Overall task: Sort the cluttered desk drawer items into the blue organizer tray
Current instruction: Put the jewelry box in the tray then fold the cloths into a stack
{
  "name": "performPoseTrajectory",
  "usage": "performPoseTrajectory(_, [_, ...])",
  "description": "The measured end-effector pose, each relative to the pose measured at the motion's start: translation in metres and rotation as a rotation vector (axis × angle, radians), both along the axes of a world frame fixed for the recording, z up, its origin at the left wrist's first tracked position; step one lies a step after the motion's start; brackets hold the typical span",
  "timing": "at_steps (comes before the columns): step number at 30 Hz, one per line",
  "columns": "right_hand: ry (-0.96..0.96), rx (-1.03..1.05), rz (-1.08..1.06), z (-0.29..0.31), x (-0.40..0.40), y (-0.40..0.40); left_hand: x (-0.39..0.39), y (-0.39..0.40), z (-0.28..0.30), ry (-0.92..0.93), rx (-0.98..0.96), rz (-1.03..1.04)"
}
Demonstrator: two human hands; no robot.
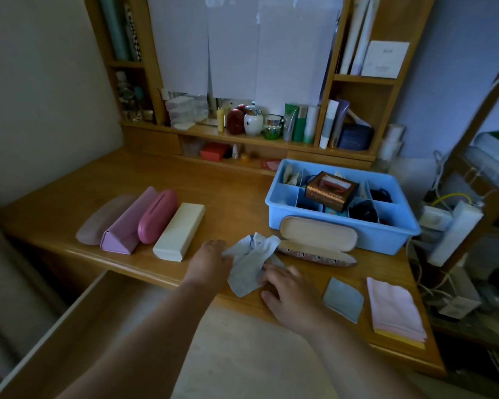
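Head view: left hand (211, 262) pinches one edge of the crumpled cloth (249, 264), right hand (288, 292) looks half-curled on its other side, near the desk's (213, 194) front edge. Tray (323, 231) sits toward the back right.

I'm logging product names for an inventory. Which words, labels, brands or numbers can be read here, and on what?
None can be read.
White box on the upper right shelf: small dark print, too blurred.
Tubes and bottles on the desk shelf: any labels too small.
Brown box in the blue tray: patterned, no legible text.
Cases on the desk: no visible print.
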State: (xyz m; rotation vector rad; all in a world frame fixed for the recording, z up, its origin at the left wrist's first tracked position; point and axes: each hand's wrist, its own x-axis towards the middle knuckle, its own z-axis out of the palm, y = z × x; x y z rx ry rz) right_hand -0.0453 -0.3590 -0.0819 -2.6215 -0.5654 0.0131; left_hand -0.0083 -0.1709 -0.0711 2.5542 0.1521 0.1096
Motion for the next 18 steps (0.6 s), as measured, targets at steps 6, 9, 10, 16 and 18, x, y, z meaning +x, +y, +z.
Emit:
performPoseTrajectory(6, [0.013, 0.051, -0.019, -0.007, -0.003, -0.002, 0.005, 0.003, 0.016, -0.136, -0.026, 0.075])
performPoseTrajectory(9, [0.019, 0.044, -0.031, -0.008, -0.002, -0.001, 0.000, 0.013, 0.046, -0.232, -0.398, 0.174])
performPoseTrajectory(10, [0.029, 0.033, -0.034, -0.006, -0.003, -0.001, -0.004, 0.017, 0.056, -0.233, -0.520, 0.173])
performPoseTrajectory(16, [0.098, 0.672, -0.246, 0.040, -0.016, 0.013, -0.062, 0.037, 0.099, -0.245, -0.727, -0.036])
performPoseTrajectory(18, [0.318, 1.026, -0.224, 0.062, -0.029, 0.027, -0.087, 0.039, 0.106, -0.236, -0.761, -0.103])
